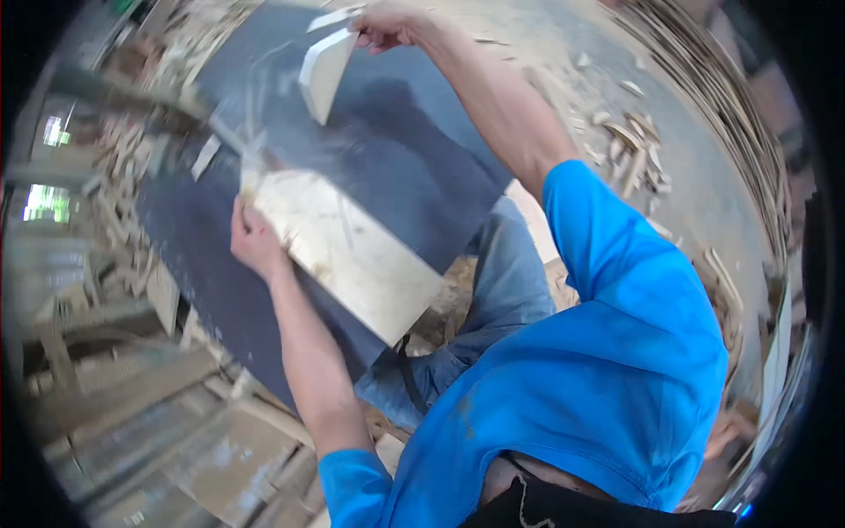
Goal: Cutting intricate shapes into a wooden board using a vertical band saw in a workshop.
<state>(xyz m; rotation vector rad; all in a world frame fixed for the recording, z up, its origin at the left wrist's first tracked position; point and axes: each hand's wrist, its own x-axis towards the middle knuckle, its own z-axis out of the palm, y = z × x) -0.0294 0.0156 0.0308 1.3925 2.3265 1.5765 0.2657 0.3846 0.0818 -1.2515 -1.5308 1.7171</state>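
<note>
My left hand [253,239] grips the left edge of a pale wooden board [348,251] that lies tilted across a dark grey mat [422,176]. My right hand [387,25] is raised at the top of the view and holds a smaller pale wooden piece [327,70] that hangs down from it over the mat. Thin wooden strips [233,141] lie near the board's far corner, blurred. My blue sleeves and jeans-covered knee [506,282] fill the lower right.
Wood offcuts and chips [629,145] litter the ground at the right. Stacked thin wooden sheets [739,114] curve along the right rim. Planks and timber [176,440] lie at the lower left, with scrap pieces [123,202] along the mat's left edge.
</note>
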